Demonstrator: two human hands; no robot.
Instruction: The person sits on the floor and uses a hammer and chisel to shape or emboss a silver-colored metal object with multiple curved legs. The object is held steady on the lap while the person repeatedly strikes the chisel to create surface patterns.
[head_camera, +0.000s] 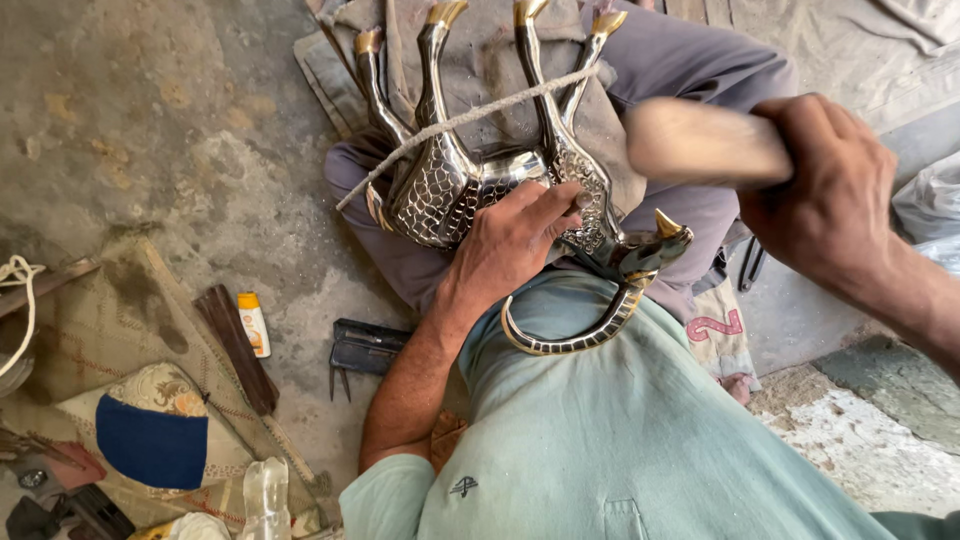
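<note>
A shiny metal animal figure (470, 185) with engraved scale pattern lies upside down on my lap, its gold-tipped legs pointing away and a rope looped across them. Its curved horn (570, 338) rests against my green shirt. My left hand (515, 240) presses on the figure's body and pinches a small punch tool against it. My right hand (830, 195) is raised to the right, gripping a wooden mallet (700, 140) whose blurred head hovers above the figure.
On the concrete floor to the left lie a dark metal tool (365, 350), a small yellow-and-white tube (254, 322), a wooden strip (235, 345), and patterned cloth with a blue patch (150, 440). A clear plastic bottle (265, 495) stands near the bottom. Cloth covers my knees.
</note>
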